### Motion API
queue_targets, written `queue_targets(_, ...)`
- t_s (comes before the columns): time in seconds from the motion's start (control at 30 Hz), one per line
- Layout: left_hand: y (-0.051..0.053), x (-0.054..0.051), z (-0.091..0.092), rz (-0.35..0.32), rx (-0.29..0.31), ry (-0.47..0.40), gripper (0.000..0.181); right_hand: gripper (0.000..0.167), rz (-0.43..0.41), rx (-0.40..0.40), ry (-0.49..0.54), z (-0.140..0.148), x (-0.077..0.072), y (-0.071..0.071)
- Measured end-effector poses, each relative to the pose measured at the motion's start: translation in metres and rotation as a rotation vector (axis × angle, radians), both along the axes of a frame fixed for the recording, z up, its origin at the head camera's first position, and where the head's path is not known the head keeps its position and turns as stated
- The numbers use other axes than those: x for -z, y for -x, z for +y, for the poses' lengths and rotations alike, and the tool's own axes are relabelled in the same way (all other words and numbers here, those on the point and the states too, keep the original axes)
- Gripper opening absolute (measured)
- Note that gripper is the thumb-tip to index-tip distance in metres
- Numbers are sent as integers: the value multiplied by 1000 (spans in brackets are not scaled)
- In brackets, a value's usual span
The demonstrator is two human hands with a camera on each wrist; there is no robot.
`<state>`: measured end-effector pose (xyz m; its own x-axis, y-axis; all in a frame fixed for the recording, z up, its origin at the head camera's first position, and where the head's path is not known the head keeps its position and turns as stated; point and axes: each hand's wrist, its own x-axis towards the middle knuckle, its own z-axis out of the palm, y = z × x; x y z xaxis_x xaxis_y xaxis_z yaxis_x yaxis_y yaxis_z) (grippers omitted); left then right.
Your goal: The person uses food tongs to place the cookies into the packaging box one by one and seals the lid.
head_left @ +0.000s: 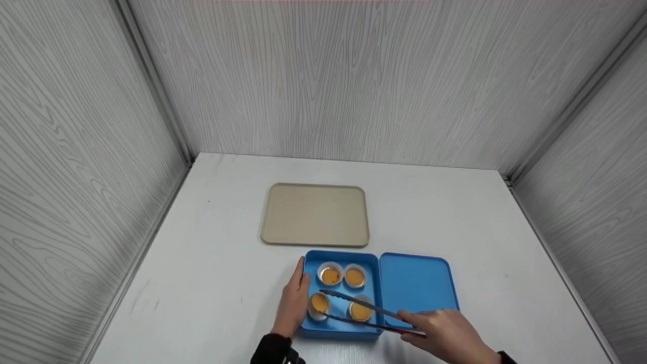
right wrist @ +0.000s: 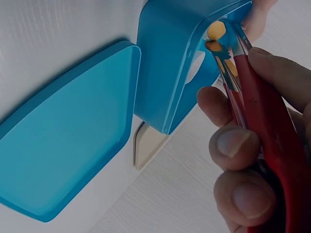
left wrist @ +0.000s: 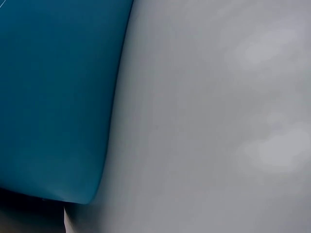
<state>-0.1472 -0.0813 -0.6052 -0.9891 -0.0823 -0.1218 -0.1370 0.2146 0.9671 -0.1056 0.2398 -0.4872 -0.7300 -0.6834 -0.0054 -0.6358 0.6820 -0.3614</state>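
Observation:
My left hand [head_left: 293, 307] lies along the left wall of a blue box [head_left: 339, 333], fingers extended and touching it. With the right hand [head_left: 449, 334] I grip metal tongs [head_left: 371, 306]; their red handle [right wrist: 266, 116] shows in the right wrist view. The tong tips straddle the lower left cup [head_left: 319, 306], which looks tilted and holds something yellow-orange. Three similar cups stand in the box: upper left [head_left: 330, 274], upper right [head_left: 355, 276] and lower right [head_left: 360, 310], behind the tong arms. The left wrist view has only the box's side [left wrist: 58, 97], with no clear fingers.
A blue lid [head_left: 417, 283] lies against the box's right side, partly under the tongs and right hand. Behind the box, a beige tray [head_left: 316, 215] lies on the white table [head_left: 212, 273]. Grey wood-patterned panels [head_left: 323, 81] enclose the left, back and right.

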Motion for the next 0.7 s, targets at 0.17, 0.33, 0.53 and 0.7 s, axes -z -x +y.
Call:
queue_targets(0.17, 1, 2, 0, 0, -2, -1, 57, 30, -6, 4, 12, 1, 0, -1)
queue_targets(0.33, 1, 4, -1, -8, -5, -10, 57, 29, -1, 12, 22, 2, 0, -1)
queue_targets(0.53, 3, 6, -2, -20, -6, -17, 57, 28, 42, 40, 21, 5, -2, -1)
queue_targets(0.7, 3, 6, -3, -13, -10, -17, 56, 30, 134, 79, 10, 12, -4, 1)
